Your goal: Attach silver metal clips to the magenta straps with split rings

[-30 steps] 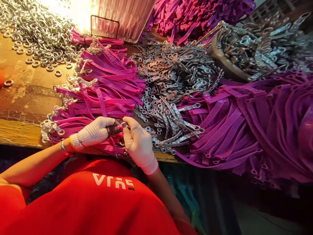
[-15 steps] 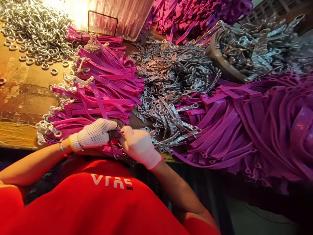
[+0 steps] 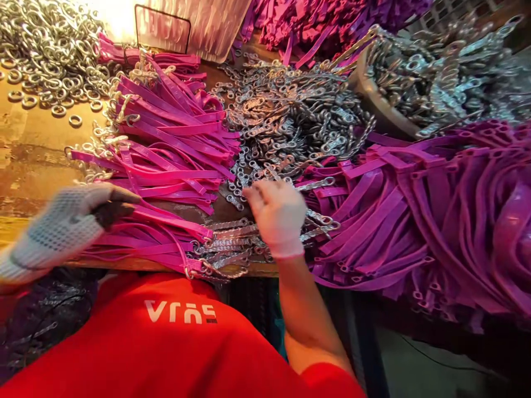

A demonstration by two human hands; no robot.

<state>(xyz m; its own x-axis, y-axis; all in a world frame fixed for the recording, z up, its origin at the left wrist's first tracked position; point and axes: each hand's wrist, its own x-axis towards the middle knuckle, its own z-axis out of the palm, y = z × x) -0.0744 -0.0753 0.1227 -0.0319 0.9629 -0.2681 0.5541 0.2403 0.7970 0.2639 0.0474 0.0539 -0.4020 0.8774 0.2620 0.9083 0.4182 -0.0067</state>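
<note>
My left hand (image 3: 72, 224), in a dotted white knit glove with dark fingertips, hovers above the left part of the bright pink straps (image 3: 166, 171). Its fingers look stretched and apart, somewhat blurred, with nothing visible in them. My right hand (image 3: 280, 215), in a plain white glove, reaches over the braided metal links (image 3: 294, 110), fingers bent and apart at the pile's near edge. No held piece shows there. At the table's front edge, several pink straps with metal rings at their ends lie beside a row of metal links (image 3: 228, 243).
Loose metal rings (image 3: 62, 61) are heaped at the back left. A tub (image 3: 384, 110) full of metal links stands at the back right. Purple straps (image 3: 373, 204) hang over the front edge at right. More straps (image 3: 327, 22) and a clear plastic box (image 3: 194, 27) are behind.
My hands were together on a strap end at the front edge; they have parted. The left moved left over the pink straps, the right moved right and up to the metal links.
</note>
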